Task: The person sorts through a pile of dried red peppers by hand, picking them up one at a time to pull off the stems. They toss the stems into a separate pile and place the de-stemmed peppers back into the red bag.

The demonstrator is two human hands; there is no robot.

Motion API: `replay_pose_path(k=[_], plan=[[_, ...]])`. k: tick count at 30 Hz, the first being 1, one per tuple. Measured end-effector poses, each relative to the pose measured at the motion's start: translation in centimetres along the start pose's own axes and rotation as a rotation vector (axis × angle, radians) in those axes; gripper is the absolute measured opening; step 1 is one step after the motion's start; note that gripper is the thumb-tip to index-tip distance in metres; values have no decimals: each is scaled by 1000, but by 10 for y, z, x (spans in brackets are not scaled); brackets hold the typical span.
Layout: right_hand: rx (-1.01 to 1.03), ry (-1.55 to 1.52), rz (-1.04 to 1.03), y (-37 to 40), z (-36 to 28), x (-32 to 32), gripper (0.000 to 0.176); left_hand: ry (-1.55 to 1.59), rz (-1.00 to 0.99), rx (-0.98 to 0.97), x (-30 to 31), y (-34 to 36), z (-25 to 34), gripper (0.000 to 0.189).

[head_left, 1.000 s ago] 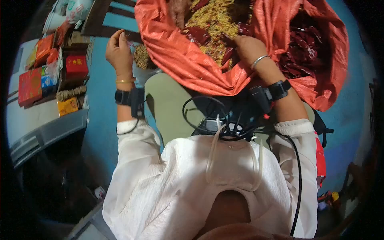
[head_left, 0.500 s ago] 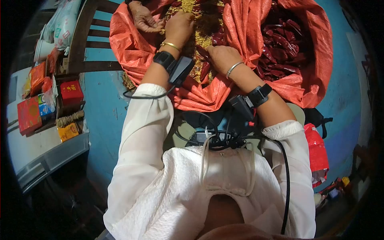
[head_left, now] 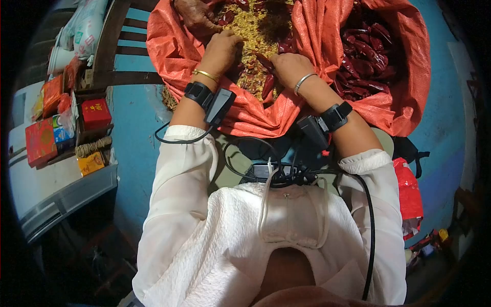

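My right hand (head_left: 292, 70), with a silver bangle, pinches a dried red chili (head_left: 264, 62) over the left sack's contents. My left hand (head_left: 221, 53), with a gold bangle, has its fingers curled at the left side of the same pile; whatever they hold is hidden. Yellow chili seeds (head_left: 250, 38) fill the orange-red woven sack (head_left: 176, 48), with several dark red chilies among them. One loose chili (head_left: 267, 86) lies on the seeds below my right hand. Another person's hand (head_left: 197, 15) reaches in from the top left, close to my left fingers.
To the right stands a second orange-red sack (head_left: 411, 94) holding many glossy dried chilies (head_left: 365, 53). A wooden chair (head_left: 110, 56) and a white surface with packets and red boxes (head_left: 41, 140) are on the left. Black cables (head_left: 368, 225) run from my wrist devices across my lap.
Both my hands have shifted slightly down in view, the left also leftward. The other person's hand has moved up. My right hand keeps hold of the chili.
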State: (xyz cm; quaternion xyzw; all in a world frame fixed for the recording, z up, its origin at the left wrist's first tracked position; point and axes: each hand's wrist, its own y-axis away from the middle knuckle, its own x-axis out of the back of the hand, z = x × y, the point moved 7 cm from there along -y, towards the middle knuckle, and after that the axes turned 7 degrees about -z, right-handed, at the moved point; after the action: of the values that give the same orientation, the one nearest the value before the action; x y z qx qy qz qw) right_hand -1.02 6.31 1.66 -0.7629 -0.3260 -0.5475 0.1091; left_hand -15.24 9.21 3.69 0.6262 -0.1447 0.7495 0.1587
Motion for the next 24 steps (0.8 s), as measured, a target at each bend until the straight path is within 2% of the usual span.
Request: replay_pose_path(k=[1, 2, 3, 5, 7, 9, 11, 13, 14, 15, 17, 18, 19, 21, 22, 24], plan=[[3, 3, 1, 0, -1, 0, 15, 44, -6, 67, -1, 0, -9, 22], [-10, -1, 9, 0, -1, 0, 15, 116, 119, 49, 5, 5, -10, 19], [-25, -5, 17, 0, 0, 0, 15, 116, 122, 50, 4, 5, -11, 19], [-47, -74, 5, 2, -1, 3, 17, 252, 218, 200, 6, 3, -25, 18], [-65, -143, -4, 2, 0, 3, 18, 241, 249, 185, 8, -4, -23, 22], [-74, -280, 86, 2, 7, 7, 23, 503, 369, 278, 10, -6, -28, 26], [-80, -360, 95, -1, 13, 7, 28, 408, 400, 256, 20, -7, -24, 30], [-89, -641, 233, -6, 21, 14, 33, 201, 263, 243, 25, -3, -20, 30], [-10, -818, 227, -20, 27, 3, 40, 139, 212, 219, 24, 1, -21, 30], [-10, -822, 226, -26, 28, 3, 40, 137, 209, 220, 28, 6, -20, 30], [49, -1303, 248, -37, 29, -1, 46, 101, -17, 354, 21, 14, -23, 28], [37, -1175, 274, -44, 36, -1, 46, 173, -107, 389, 15, 17, -25, 30], [24, -1048, 296, -48, 41, -2, 46, 172, -112, 393, 17, 19, -24, 30], [-64, -899, 237, -48, 47, -7, 37, 108, -270, 300, 11, 23, -10, 31], [-65, -897, 231, -42, 41, 3, 37, 204, -229, 257, 10, 24, -7, 32], [58, -486, 24, -28, 11, 15, 26, 139, -227, 241, 8, 22, -3, 32]])
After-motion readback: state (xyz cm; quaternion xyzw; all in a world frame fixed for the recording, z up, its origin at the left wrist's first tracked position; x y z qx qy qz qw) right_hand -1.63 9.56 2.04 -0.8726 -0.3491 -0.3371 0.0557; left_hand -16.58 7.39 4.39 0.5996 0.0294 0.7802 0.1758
